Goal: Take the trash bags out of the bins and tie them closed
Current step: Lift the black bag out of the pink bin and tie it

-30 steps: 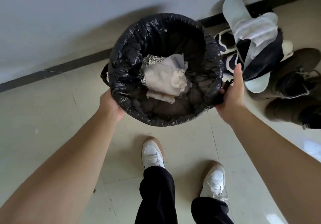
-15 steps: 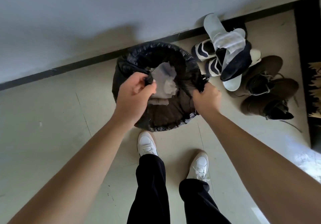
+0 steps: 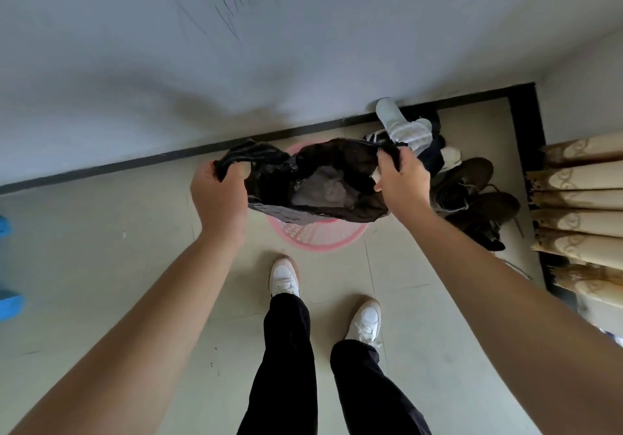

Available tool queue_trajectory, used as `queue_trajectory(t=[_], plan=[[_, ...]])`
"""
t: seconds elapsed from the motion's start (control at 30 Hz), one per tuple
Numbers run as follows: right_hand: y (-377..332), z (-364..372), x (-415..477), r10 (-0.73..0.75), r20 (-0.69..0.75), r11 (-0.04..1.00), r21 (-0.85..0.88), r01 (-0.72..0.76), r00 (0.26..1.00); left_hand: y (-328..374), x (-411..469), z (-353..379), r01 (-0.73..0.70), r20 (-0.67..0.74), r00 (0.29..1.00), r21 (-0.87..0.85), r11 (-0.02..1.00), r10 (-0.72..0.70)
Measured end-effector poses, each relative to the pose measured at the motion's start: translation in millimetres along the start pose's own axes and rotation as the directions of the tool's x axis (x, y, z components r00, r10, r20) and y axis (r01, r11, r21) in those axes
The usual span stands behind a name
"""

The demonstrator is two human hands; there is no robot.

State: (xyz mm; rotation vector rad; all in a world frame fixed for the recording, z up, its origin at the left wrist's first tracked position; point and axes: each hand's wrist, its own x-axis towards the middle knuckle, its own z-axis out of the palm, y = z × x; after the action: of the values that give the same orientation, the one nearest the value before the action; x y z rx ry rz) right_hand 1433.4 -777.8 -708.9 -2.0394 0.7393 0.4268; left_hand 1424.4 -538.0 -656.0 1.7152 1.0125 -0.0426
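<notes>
Trash bag [image 3: 279, 181] above pink bin [image 3: 317, 239]

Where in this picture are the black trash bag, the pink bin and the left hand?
black trash bag [image 3: 269, 195]: head view, on its front wall
pink bin [image 3: 313, 237]: head view, on its near latticed rim
left hand [image 3: 219, 195]: head view, on its back

We see the black trash bag [image 3: 323, 185] now lifted out of the pink bin [image 3: 317, 235], whose mesh rim shows bare beneath it where the bag's plastic covered it 1 second ago. The left hand [image 3: 219, 195] has left the bin's side and now pinches the bag's rim, and the right hand [image 3: 401, 178] grips the opposite edge, the mouth stretched wide between the 2 hands
</notes>
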Motion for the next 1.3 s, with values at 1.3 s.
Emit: queue_trajectory(t=[1.3], plan=[[-132.6,161.6,-274.7,-0.418,0.065,0.896,-0.132,0.423,0.906,-70.9,21.6,-377.7,-0.252,-0.11,0.946,0.339,0.906,0.305]])
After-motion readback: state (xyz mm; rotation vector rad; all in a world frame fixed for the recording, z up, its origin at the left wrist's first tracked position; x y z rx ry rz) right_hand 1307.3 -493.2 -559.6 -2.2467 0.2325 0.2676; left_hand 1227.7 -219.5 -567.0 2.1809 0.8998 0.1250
